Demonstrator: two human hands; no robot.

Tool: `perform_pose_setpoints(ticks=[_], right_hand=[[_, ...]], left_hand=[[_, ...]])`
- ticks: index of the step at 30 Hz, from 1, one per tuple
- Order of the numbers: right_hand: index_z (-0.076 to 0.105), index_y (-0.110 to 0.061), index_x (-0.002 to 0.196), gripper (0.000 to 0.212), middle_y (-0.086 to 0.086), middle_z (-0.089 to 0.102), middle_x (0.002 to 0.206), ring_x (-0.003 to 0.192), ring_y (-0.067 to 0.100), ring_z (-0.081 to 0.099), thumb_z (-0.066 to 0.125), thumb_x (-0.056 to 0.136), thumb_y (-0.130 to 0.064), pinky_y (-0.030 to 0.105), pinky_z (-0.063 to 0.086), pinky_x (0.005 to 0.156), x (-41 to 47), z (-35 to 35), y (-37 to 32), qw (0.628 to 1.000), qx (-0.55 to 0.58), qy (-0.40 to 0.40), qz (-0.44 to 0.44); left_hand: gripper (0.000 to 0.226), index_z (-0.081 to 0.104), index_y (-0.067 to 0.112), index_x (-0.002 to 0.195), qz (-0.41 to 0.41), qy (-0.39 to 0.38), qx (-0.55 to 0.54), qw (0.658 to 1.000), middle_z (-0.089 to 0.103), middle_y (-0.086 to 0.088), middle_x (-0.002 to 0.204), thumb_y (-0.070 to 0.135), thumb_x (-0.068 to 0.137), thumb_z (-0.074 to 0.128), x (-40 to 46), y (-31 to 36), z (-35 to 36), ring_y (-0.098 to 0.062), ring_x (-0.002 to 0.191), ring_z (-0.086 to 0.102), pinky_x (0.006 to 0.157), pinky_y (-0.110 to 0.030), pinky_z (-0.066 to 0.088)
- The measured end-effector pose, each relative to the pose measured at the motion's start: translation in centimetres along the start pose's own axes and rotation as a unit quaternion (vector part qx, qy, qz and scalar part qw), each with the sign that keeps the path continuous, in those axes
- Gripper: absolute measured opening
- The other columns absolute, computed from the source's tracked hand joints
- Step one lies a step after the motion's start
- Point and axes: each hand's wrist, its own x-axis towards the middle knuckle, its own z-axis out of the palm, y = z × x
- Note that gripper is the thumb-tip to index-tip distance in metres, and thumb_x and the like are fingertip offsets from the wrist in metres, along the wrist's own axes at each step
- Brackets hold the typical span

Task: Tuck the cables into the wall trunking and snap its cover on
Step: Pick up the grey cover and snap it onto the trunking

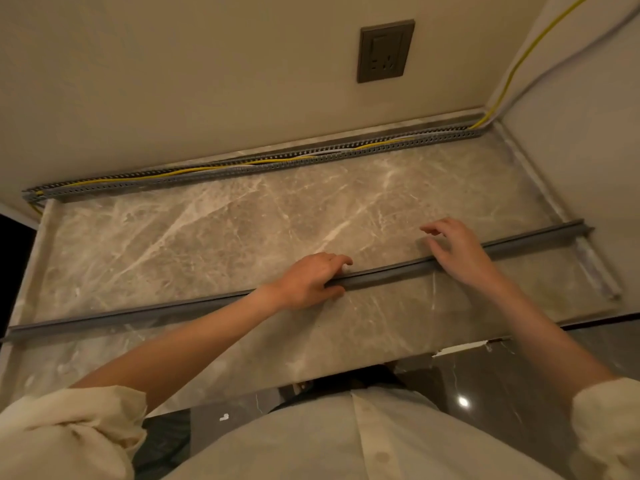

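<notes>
A long grey slotted trunking (pixel 221 169) runs along the foot of the back wall, its top uncovered. A yellow cable (pixel 166 173) and a grey cable (pixel 322 153) lie along it; both climb the right corner. The grey trunking cover (pixel 540 239) lies across the marble ledge (pixel 207 230), nearer to me. My left hand (pixel 311 280) grips the cover near its middle, fingers over its far edge and thumb on the near side. My right hand (pixel 453 251) hovers over the cover further right, fingers spread and relaxed, holding nothing.
A dark wall socket (pixel 385 50) sits on the back wall above the trunking. A side wall closes the ledge on the right. The ledge's front edge drops to a dark polished floor (pixel 502 379). Darkness lies past the ledge's left end.
</notes>
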Motion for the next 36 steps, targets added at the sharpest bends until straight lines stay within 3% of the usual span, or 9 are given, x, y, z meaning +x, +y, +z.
perform_pose_setpoints(ticks=[4,11,15,17,19,21,25,28,36], right_hand=[[0.067,-0.008,0.105,0.024,0.012,0.068,0.098,0.095,0.027,0.061,0.054,0.093,-0.025,0.046,0.047,0.088,0.6,-0.2,1.0,1.000,-0.011,-0.002,-0.025],[0.062,-0.015,0.113,0.044,0.006,0.063,0.105,0.105,0.026,0.054,0.063,0.082,-0.046,0.041,0.033,0.097,2.4,-0.4,2.9,0.995,-0.082,-0.016,-0.049],[0.057,-0.014,0.121,0.041,0.008,0.060,0.114,0.113,0.028,0.050,0.068,0.082,-0.020,0.042,0.032,0.103,3.9,-1.4,3.7,0.995,-0.077,-0.041,-0.039],[0.059,-0.011,0.119,0.039,0.012,0.063,0.111,0.109,0.030,0.054,0.066,0.081,-0.006,0.045,0.038,0.101,4.7,-2.1,3.9,0.998,-0.051,-0.025,-0.035],[0.061,-0.007,0.115,0.037,0.015,0.065,0.104,0.100,0.032,0.058,0.068,0.079,-0.003,0.047,0.044,0.094,5.5,-2.9,4.0,0.999,-0.022,-0.002,-0.038],[0.063,-0.007,0.112,0.036,0.014,0.066,0.098,0.095,0.031,0.060,0.072,0.077,-0.005,0.044,0.046,0.089,6.3,-3.6,4.3,0.999,-0.009,0.014,-0.040],[0.062,-0.010,0.114,0.040,0.005,0.061,0.093,0.092,0.025,0.059,0.075,0.077,-0.013,0.037,0.047,0.085,8.4,-4.4,5.1,0.999,0.007,0.031,-0.026],[0.060,-0.014,0.116,0.049,0.000,0.058,0.091,0.086,0.018,0.056,0.079,0.072,-0.025,0.029,0.044,0.078,10.4,-4.6,4.7,0.998,0.036,0.041,-0.023],[0.069,-0.009,0.105,0.035,0.015,0.063,0.093,0.093,0.031,0.055,0.073,0.078,-0.031,0.043,0.043,0.085,16.8,-4.8,4.1,0.996,0.006,0.067,-0.065]], left_hand=[[0.038,0.052,0.008,0.120,-0.003,0.035,-0.017,0.999,0.066,-0.010,0.102,0.023,0.086,0.059,-0.2,-0.4,-1.1,-0.022,0.093,0.059,0.080,-0.031,0.045],[0.019,0.058,0.008,0.102,-0.068,0.077,0.021,0.995,0.066,-0.012,0.095,0.016,0.090,0.046,1.0,-0.2,-3.8,-0.029,0.082,0.060,0.069,-0.042,0.049],[0.027,0.056,0.008,0.080,-0.134,0.116,0.016,0.984,0.061,-0.009,0.070,0.026,0.094,0.042,1.6,-1.2,-5.0,-0.030,0.064,0.058,0.058,-0.039,0.042],[0.041,0.053,0.012,0.071,-0.142,0.124,0.023,0.982,0.054,-0.002,0.061,0.044,0.094,0.044,1.5,-2.2,-5.7,-0.023,0.056,0.052,0.054,-0.035,0.037],[0.050,0.050,0.015,0.069,-0.142,0.121,0.067,0.980,0.051,0.002,0.058,0.061,0.087,0.046,1.3,-3.2,-6.7,-0.018,0.052,0.048,0.049,-0.032,0.032],[0.050,0.051,0.015,0.070,-0.132,0.122,0.115,0.977,0.054,0.001,0.059,0.063,0.084,0.048,1.3,-4.3,-7.7,-0.019,0.053,0.050,0.048,-0.030,0.030],[0.031,0.056,0.009,0.085,-0.146,0.117,0.191,0.964,0.067,-0.013,0.080,0.039,0.092,0.050,1.9,-7.2,-9.5,-0.033,0.071,0.061,0.056,-0.035,0.038],[0.026,0.056,0.008,0.089,-0.179,0.115,0.214,0.953,0.068,-0.017,0.087,0.032,0.093,0.049,2.7,-8.8,-10.9,-0.035,0.078,0.062,0.059,-0.038,0.041],[0.022,0.056,0.001,0.092,-0.233,0.114,0.231,0.938,0.067,-0.026,0.096,0.022,0.091,0.049,5.7,-11.5,-13.8,-0.042,0.086,0.062,0.066,-0.044,0.045]])
